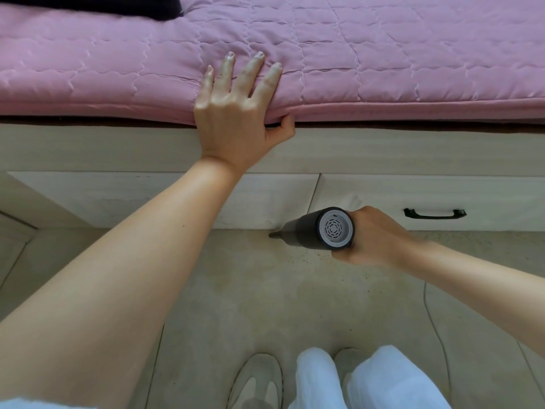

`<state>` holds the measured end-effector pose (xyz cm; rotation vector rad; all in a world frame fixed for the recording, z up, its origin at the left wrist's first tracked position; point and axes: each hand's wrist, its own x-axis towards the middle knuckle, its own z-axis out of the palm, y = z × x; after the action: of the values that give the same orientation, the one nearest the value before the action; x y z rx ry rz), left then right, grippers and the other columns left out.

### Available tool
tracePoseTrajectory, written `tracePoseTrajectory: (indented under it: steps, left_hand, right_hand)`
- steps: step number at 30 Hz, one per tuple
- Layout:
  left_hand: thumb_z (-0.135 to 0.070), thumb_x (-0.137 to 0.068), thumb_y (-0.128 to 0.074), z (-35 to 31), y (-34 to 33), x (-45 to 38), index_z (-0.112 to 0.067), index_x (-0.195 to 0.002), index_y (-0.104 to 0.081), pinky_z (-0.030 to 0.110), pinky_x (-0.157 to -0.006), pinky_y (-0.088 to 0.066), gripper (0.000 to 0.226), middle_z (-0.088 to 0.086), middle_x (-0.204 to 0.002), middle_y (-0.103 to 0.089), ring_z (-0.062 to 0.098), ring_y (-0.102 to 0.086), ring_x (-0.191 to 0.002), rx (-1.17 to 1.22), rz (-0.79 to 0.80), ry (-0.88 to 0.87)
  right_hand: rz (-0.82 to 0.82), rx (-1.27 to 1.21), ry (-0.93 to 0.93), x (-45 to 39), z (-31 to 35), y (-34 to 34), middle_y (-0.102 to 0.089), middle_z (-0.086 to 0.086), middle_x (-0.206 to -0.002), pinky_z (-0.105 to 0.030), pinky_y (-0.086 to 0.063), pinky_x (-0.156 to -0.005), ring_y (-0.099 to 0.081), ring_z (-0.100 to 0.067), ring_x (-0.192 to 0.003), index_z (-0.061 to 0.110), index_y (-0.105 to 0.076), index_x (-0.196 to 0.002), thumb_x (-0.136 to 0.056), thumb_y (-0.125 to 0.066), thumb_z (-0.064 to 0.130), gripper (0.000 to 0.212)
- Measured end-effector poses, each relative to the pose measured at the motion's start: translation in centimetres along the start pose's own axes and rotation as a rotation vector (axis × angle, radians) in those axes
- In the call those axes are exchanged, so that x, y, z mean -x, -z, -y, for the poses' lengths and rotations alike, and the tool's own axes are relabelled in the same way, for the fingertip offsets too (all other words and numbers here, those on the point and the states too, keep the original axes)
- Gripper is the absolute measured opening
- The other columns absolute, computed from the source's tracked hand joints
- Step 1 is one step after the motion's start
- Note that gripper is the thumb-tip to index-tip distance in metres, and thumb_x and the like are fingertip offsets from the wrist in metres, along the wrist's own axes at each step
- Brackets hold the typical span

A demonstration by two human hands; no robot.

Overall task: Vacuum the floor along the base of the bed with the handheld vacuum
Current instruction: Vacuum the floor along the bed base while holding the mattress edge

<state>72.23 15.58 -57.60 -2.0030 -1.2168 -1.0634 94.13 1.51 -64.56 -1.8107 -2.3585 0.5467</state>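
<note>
A handheld vacuum points its narrow nozzle down and to the left at the floor, the tip meeting the floor just in front of the bed base. Its long axis runs from the nozzle back toward the camera, so the round grey vented end cap faces the viewer. The body is dark grey or black and tapers toward the tip. The right hand wraps its fingers around the vacuum's grip beside the end cap. The left hand rests on the pink quilted mattress cover, fingers spread and straight on top, thumb hooked under the edge. A closed drawer with a black handle sits in the bed base to the right; its contents cannot be seen. Dark specks dot the floor near the nozzle.
</note>
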Motion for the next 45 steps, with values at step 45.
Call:
tracePoseTrajectory:
  steps: [45]
  left_hand:
    - [-0.051, -0.084, -0.052, 0.1, -0.1, 0.1, -0.021, -0.122, -0.068, 0.055, -0.097, -0.048, 0.052, 0.004, -0.127, -0.065, 0.037, -0.06, -0.117, -0.026, -0.034, -0.013]
  right_hand:
    - [0.04, 0.037, -0.179, 2.6, -1.0, 2.1, -0.054, 0.007, -0.053, -0.018, -0.028, -0.039, -0.05, -0.006, -0.047, 0.031, -0.039, -0.058, -0.061, -0.07, 0.031, 0.032]
